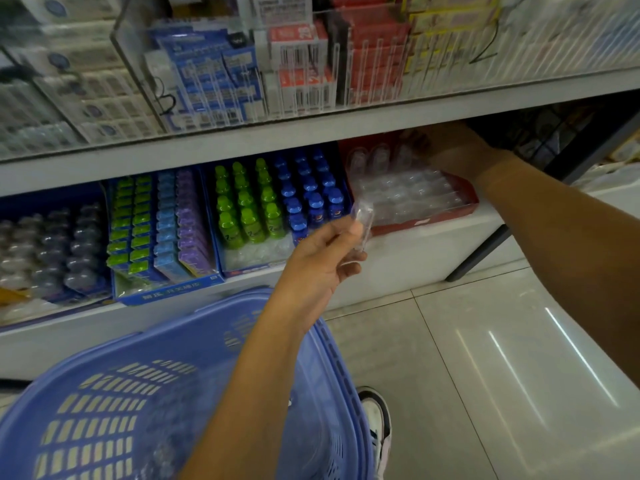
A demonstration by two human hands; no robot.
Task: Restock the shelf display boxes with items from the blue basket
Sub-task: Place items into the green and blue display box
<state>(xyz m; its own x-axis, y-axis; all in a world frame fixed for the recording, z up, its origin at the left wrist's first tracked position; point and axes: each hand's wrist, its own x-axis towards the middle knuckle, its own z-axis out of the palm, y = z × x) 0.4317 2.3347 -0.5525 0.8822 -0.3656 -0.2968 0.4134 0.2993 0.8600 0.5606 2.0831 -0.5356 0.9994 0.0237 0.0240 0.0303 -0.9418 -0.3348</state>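
Clear plastic item (362,220), small and capsule-like, pinched upright between the thumb and curled fingers (349,268) of the left hand (322,265), which hangs in front of the lower shelf (408,251), just beside the near left corner of the red display box (465,206). Right hand (450,150) reaches deep into the back of the same box, under the edge of the upper shelf board (311,133); its fingertips are blurred among rows of like clear items, so whether they grasp one or merely press on the rows cannot be told. Blue basket (214,323) sits below the left forearm, near the shelf; its contents are hard to make out. Likely hazards: the transparent item looks slick and barely shows against its neighbours, so a light pinch could let it slip to the tiled floor (485,358); the right hand, working half hidden beneath the board, could topple the standing back row; setting the piece into the adjacent box of green and blue bottles (277,202) would misplace stock; the forearm crossing the basket rim could tip it
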